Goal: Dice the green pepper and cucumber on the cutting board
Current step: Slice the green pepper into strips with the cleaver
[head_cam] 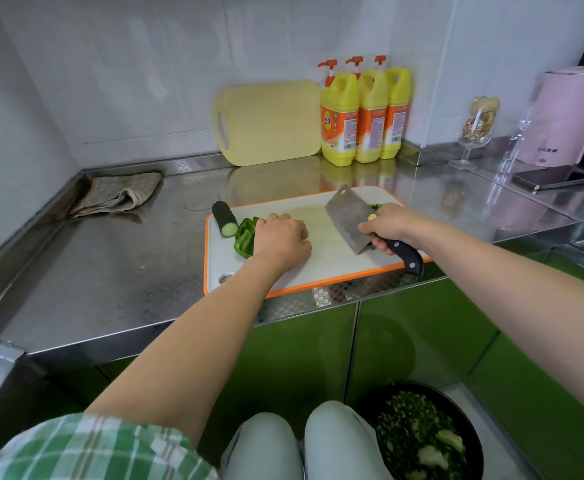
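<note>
A white cutting board (pixel 321 268) with an orange rim lies on the steel counter. A cut piece of cucumber (pixel 224 218) sits at its far left corner, with an opened green pepper (pixel 244 238) just in front of it. My left hand (pixel 281 239) rests on the board with its fingers curled, its left edge against the pepper; nothing shows in its grasp. My right hand (pixel 392 226) grips the black handle of a cleaver (pixel 351 220), whose blade is tilted up over the board's right half. A few green bits (pixel 376 206) lie behind the blade.
A black bowl (pixel 422 434) of chopped greens stands on the floor by my knees. At the back wall are a yellow board (pixel 269 123) and three yellow detergent bottles (pixel 363 116). A cloth (pixel 121 194) lies far left. A glass (pixel 475 133), a pink kettle (pixel 570 119) and a phone (pixel 555 176) are far right.
</note>
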